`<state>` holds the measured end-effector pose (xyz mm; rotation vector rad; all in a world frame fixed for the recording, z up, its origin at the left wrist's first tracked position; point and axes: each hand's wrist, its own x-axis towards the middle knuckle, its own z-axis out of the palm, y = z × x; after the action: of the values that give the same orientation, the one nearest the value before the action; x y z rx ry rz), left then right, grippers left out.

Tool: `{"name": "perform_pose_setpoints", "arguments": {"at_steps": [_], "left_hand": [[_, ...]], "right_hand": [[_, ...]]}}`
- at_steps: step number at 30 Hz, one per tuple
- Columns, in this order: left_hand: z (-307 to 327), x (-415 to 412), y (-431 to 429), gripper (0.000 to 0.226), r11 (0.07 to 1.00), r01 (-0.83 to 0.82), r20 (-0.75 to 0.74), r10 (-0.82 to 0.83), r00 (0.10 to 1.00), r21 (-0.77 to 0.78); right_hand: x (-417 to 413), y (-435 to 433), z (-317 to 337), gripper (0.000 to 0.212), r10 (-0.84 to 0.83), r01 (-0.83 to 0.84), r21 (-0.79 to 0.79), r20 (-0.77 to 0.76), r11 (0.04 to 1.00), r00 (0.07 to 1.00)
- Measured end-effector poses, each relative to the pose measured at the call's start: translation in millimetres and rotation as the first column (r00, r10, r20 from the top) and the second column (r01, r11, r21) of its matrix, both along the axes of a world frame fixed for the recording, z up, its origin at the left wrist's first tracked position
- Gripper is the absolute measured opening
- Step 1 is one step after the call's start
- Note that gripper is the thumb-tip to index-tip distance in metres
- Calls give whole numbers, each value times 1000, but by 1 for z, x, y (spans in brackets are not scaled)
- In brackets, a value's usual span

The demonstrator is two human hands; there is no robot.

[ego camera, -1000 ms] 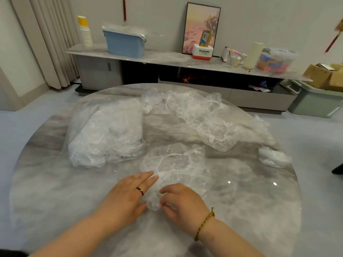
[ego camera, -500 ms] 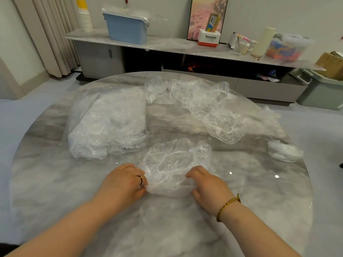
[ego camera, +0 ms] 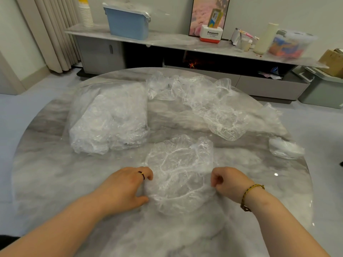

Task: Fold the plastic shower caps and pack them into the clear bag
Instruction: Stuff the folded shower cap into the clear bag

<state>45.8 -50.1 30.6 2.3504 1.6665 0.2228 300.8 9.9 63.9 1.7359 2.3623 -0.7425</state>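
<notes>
Beyond the left grip, the stuffed clear bag lies on the desk. The left grip's curled fingers pinch the left edge of a shower cap spread between both grips. The right grip, fingers curled, pinches its right edge. Beyond the right grip lies a heap of loose caps, and farther right a small plastic wad.
</notes>
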Motion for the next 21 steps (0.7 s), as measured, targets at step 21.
{"name": "perform_pose_setpoints", "arguments": {"at_steps": [21], "left_hand": [[-23, 36, -16, 13, 847, 367, -32, -386, 922, 385]], "right_hand": [[6, 16, -15, 20, -680, 803, -319, -719, 503, 140]]}}
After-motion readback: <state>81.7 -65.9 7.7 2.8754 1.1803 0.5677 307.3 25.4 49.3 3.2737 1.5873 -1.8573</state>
